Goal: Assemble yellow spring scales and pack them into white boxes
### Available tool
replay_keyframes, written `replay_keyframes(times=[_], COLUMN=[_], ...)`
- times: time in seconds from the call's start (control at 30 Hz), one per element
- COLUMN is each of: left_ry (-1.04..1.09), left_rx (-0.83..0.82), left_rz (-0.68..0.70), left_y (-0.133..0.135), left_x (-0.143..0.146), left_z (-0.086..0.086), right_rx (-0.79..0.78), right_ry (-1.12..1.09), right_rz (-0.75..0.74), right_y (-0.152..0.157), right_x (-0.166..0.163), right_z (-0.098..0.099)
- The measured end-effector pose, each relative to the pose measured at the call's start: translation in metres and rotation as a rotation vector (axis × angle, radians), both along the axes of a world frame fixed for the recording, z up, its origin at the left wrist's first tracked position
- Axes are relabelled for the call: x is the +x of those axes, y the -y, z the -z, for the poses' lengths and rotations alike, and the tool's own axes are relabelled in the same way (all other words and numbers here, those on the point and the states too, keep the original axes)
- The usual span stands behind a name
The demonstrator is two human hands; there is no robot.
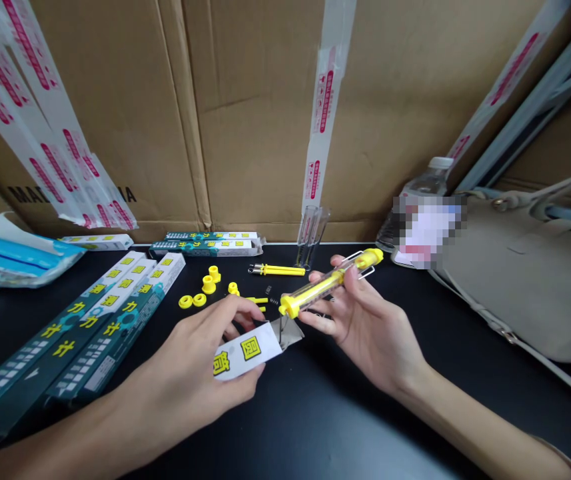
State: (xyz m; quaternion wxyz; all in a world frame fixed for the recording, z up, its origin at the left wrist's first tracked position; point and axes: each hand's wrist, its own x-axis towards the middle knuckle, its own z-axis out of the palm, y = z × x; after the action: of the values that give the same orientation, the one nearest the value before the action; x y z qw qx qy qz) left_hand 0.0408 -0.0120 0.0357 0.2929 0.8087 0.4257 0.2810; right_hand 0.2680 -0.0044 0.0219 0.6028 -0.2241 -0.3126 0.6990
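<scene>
My left hand (215, 353) is closed round a slim printed box (258, 350), white at the end that shows, with its flap open toward the right. A tubular spring scale (322, 288), clear with yellow ends and a yellow core, is held in the fingers of my right hand (365, 320). Its lower yellow end is just above the box's open end, and a metal hook hangs from it by the flap. My left palm hides the rest of the box. Behind my hands lies a yellow spring scale core (280, 270) with a metal hook.
Several yellow caps (209, 283) and small springs (274, 301) lie on the black table (345, 427). Clear tubes (310, 233) stand at the back. Long printed boxes (90, 327) lie left, more (205, 245) behind. A water bottle (422, 180) and beige bag (525, 267) are right.
</scene>
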Motion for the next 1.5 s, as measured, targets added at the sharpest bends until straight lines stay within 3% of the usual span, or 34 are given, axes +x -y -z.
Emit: replay_keyframes(times=[0.47, 0.77, 1.1, 1.5], left_ry=[0.018, -0.006, 0.014, 0.000], left_rx=[-0.013, -0.005, 0.001, 0.005], left_rz=[-0.002, -0.033, -0.014, -0.019], left_y=[-0.001, -0.001, -0.001, -0.001], left_x=[0.000, 0.000, -0.002, -0.001], left_z=[-0.001, -0.001, 0.000, 0.001], right_rx=[-0.077, -0.101, 0.121, 0.145], right_ry=[-0.021, 0.039, 0.240, 0.316], right_rz=[-0.058, 0.109, 0.111, 0.064], right_y=[0.002, -0.005, 0.002, 0.003], right_x=[-0.006, -0.001, -0.006, -0.005], right_z=[0.003, 0.007, 0.011, 0.010])
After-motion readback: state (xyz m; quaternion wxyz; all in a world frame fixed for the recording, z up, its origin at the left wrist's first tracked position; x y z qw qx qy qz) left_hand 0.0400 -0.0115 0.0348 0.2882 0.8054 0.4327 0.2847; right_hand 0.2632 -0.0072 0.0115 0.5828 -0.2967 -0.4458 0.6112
